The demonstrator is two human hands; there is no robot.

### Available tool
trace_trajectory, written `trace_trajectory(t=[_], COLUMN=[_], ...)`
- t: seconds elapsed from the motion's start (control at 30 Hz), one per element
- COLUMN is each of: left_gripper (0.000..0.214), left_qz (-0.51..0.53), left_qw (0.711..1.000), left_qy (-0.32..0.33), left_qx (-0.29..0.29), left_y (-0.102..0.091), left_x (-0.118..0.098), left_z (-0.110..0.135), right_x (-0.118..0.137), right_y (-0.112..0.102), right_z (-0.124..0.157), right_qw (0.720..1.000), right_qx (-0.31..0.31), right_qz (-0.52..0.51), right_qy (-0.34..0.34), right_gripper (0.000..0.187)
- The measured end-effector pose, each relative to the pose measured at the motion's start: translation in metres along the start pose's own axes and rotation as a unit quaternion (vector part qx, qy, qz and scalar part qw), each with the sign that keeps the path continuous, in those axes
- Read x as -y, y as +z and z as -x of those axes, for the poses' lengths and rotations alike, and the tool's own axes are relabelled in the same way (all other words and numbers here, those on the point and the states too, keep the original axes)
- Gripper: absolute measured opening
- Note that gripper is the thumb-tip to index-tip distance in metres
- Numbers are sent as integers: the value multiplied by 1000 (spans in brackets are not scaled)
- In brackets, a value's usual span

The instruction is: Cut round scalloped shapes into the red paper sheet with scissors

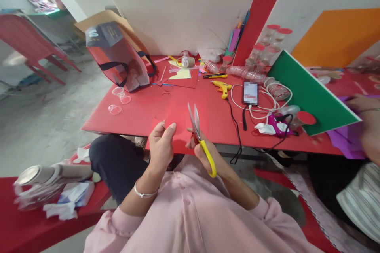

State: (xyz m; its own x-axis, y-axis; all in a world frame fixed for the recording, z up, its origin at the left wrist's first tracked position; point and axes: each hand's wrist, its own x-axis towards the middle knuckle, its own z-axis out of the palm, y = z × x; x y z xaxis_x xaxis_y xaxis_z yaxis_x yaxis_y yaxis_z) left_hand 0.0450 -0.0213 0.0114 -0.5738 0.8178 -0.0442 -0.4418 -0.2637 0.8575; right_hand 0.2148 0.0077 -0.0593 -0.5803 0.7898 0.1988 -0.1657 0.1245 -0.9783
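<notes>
My left hand [162,142] pinches a sheet of red paper [180,136] between thumb and fingers, just over the front edge of the red table [133,112]. To its right, my right hand [204,152] grips a pair of scissors [207,154] by yellow and red handles. The scissor blades point away from me and stand slightly apart, close to the paper's right side. Paper and table have nearly the same red, so the sheet's outline is hard to make out.
Behind my hands lie a yellow glue gun [222,88], a phone [250,93] with white cable and a cutter knife [215,75]. A bag [117,55] stands at left, a green board [311,93] leans at right. A co-worker's hand [363,103] is near purple paper [346,138].
</notes>
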Motion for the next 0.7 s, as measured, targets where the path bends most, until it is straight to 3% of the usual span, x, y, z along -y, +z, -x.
trace_trajectory(t=[0.1, 0.23, 0.4, 0.7], left_gripper=[39, 37, 38, 39], left_qz=[-20, -37, -41, -47], left_qw=[1000, 999, 998, 998], left_qy=[-14, -9, -5, 0], left_qx=[9, 31, 38, 37], left_y=[-1, 0, 0, 2], left_x=[-1, -1, -2, -4], left_z=[1, 2, 3, 4], right_x=[-1, 17, 37, 37], right_y=[-2, 0, 3, 7], right_z=[6, 4, 2, 3], right_qw=[999, 998, 996, 996], right_qx=[33, 52, 51, 29], right_qz=[6, 31, 61, 78], right_qy=[18, 28, 32, 34], right_gripper=[81, 90, 91, 89])
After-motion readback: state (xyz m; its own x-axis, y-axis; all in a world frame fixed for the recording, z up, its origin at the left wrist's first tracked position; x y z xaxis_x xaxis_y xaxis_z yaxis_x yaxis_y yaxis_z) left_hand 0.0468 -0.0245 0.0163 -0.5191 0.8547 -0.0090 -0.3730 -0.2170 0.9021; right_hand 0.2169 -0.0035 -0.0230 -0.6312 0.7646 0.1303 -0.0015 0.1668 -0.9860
